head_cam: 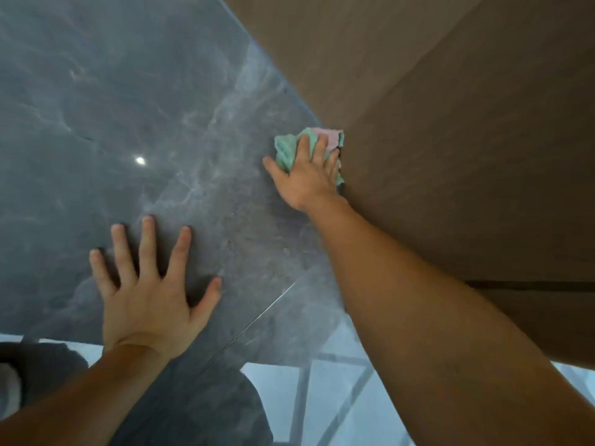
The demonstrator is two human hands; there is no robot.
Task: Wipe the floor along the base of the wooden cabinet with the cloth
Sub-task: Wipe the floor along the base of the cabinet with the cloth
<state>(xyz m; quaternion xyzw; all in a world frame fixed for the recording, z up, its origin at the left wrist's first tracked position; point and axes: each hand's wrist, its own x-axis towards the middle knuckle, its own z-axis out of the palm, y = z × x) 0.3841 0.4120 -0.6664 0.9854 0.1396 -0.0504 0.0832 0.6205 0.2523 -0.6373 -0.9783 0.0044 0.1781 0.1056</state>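
A crumpled green and pink cloth [286,149] lies on the dark grey marbled floor [128,107], pressed right against the base of the brown wooden cabinet [450,123]. My right hand [309,175] lies flat on top of the cloth, fingers spread over it, holding it down where floor and cabinet meet. My left hand [151,284] rests palm-down on the floor, fingers spread wide, well to the left of the cloth and nearer to me, holding nothing.
The cabinet fills the right side of the view, its base running diagonally from the upper middle down to the right. A thin tile joint [257,317] crosses the floor. The glossy floor shows bright reflections [322,397] along its near edge.
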